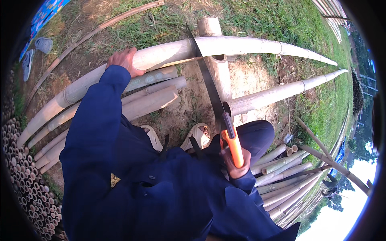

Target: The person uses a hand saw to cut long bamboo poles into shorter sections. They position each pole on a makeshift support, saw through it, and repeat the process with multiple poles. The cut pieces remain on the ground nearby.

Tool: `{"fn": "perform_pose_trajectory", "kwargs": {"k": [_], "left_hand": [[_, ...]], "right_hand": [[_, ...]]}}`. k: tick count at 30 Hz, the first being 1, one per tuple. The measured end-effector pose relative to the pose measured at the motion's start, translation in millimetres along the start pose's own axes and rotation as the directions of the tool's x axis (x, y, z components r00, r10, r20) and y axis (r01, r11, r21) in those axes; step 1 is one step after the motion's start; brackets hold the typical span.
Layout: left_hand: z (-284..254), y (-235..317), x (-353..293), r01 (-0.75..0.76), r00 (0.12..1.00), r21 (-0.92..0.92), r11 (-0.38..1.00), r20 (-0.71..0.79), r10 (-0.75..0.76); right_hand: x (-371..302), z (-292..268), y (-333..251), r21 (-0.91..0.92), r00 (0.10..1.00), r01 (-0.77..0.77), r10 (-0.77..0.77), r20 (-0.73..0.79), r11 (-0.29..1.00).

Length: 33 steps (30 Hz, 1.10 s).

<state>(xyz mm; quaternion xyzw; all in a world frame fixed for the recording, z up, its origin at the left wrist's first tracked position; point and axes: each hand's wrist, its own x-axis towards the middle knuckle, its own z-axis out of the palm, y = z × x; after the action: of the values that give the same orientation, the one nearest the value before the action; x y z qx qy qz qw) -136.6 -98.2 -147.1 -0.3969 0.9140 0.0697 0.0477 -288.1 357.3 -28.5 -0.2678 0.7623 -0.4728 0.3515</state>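
Note:
A long bamboo pole (241, 45) lies crosswise in front of me over a shorter bamboo piece (219, 76). My left hand (123, 61) is closed over the pole, left of the saw. In my right hand (236, 162) is a hand saw (212, 86), gripped by its orange handle. Its dark blade reaches forward and lies against the pole, just left of the support piece; how deep it sits in the bamboo I cannot tell. Another bamboo pole (277, 93) runs off to the right, its open end close beside the blade.
Cut bamboo lengths (155, 98) lie under my left arm. A stack of bamboo tubes (30, 176) stands at the left edge; more poles (281, 172) are piled at my right. A pair of shoes (28, 64) lies far left. My sandalled feet (197, 136) are below the pole.

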Motion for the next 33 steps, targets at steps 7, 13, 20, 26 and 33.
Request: {"fn": "perform_pose_trajectory", "kwargs": {"k": [7,13,20,26,33], "left_hand": [[-14.7,17.2,17.7,-0.041,0.999,-0.034,0.999,0.007,0.041],[-7.0,5.2,-1.1,-0.048,0.999,-0.044,0.998,-0.004,0.048],[2.3,9.1,12.1,-0.057,0.998,0.005,0.998,-0.036,0.057],[-18.2,16.9,7.2,-0.003,0.991,-0.032,0.999,0.131,0.007],[-6.1,12.1,9.4,-0.031,0.999,0.013,0.999,0.029,0.031]], "right_hand": [[180.1,47.5,-16.7,0.057,0.999,0.010,-0.009,-0.031,0.998],[52.1,23.3,-3.1,0.029,0.998,-0.070,0.070,0.002,0.997],[107.6,24.6,-16.3,-0.044,0.994,-0.113,0.113,-0.003,0.993],[100.3,40.8,3.2,0.035,1.000,0.003,-0.003,0.007,0.999],[21.3,-7.3,-5.6,-0.068,0.998,-0.058,0.059,0.020,0.996]]}}
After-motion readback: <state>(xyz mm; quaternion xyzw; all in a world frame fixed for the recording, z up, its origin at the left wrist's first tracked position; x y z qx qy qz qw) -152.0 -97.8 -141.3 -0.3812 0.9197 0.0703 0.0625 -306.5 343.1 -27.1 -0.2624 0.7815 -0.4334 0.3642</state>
